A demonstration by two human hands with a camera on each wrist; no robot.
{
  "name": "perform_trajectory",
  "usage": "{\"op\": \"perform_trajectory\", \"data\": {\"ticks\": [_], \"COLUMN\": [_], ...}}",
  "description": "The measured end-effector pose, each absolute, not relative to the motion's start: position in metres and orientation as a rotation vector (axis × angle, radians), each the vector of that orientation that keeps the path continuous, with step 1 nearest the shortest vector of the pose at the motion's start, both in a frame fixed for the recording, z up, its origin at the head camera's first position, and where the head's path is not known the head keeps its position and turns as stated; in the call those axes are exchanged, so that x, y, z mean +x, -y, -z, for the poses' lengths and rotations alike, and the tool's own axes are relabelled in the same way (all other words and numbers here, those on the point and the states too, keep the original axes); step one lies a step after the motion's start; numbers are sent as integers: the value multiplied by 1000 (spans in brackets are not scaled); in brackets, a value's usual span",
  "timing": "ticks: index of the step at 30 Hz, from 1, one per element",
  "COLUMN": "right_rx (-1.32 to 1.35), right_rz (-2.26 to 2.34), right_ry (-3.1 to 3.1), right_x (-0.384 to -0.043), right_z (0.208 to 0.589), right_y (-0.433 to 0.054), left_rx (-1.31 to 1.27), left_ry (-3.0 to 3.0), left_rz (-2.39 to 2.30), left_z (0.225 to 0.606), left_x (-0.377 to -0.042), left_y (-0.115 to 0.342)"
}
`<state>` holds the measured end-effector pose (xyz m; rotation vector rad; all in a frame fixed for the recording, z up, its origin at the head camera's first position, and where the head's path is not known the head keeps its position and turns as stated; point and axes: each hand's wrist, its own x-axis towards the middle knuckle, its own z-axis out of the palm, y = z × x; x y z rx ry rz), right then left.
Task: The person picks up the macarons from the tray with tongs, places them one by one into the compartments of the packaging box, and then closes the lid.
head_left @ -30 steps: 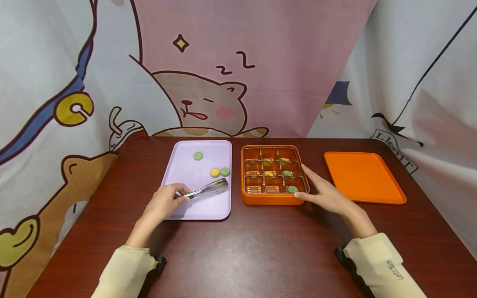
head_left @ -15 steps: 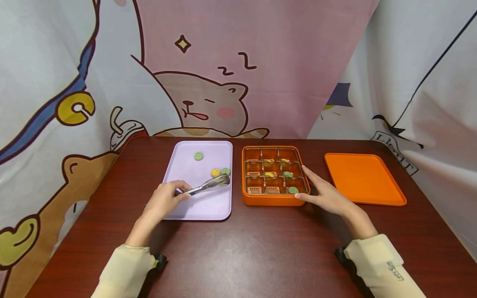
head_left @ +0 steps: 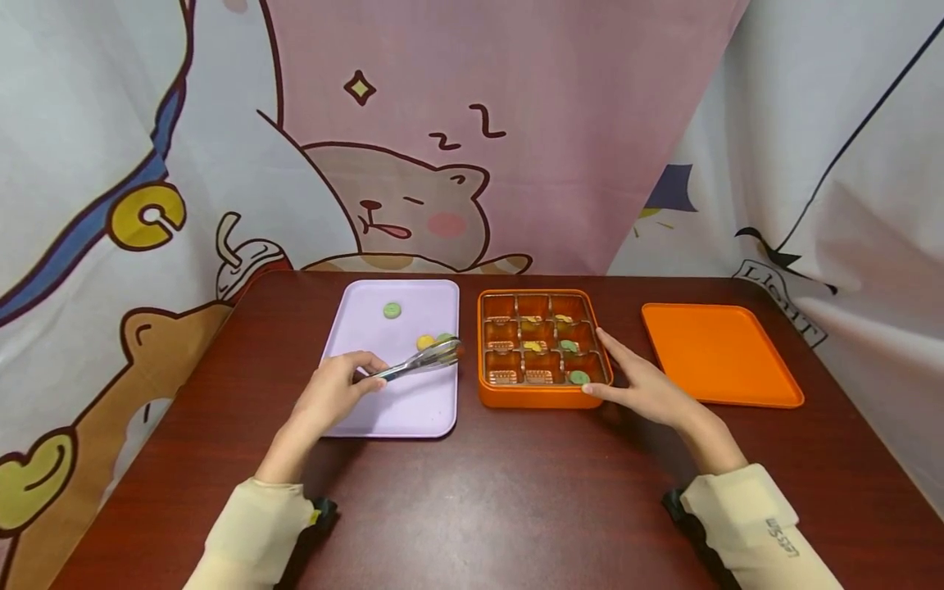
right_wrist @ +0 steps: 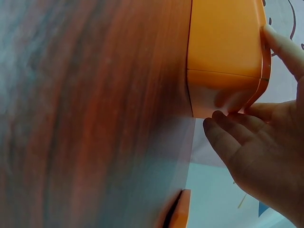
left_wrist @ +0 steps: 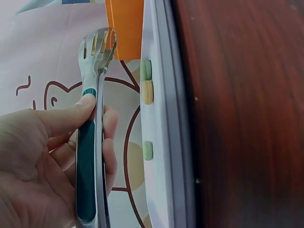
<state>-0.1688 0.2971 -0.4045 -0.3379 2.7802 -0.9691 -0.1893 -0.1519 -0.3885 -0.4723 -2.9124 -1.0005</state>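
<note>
My left hand [head_left: 335,393] holds a pair of metal tongs [head_left: 420,361] with dark green grips [left_wrist: 86,171], over the lilac tray [head_left: 420,414]. Yellow shows through the slots of the tongs' head; whether a piece is pinched there I cannot tell. Beneath the tips a green button-like disc [head_left: 444,337] is partly hidden, beside a yellow disc [head_left: 425,342]. Another green disc [head_left: 392,310] lies farther back. My right hand [head_left: 649,389] rests against the orange box [head_left: 542,398], thumb at its front right corner, straight fingers along the right side [right_wrist: 228,90].
A clear divider [head_left: 533,352] splits the box into several compartments; some contain yellow or green discs, such as the green disc [head_left: 579,378] at front right. An orange lid or flat tray [head_left: 726,352] lies at right on the brown table [head_left: 472,508]. A printed curtain [head_left: 553,164] hangs behind.
My left hand has raised the tongs slightly and shifted them right, toward the tray's right edge, so they now cover part of the green disc. The right hand stays at the box.
</note>
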Motion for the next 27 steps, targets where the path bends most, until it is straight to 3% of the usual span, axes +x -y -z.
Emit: {"op": "perform_trajectory", "data": {"ticks": [27], "right_rx": [-335], "right_rz": [949], "right_ry": [-2790], "right_x": [-168], "right_z": [402], "right_y": [-296], "left_rx": [-585], "left_ry": [2859], "left_rz": [1111], "left_z": [382], "left_x": [-196], "left_y": [119]}}
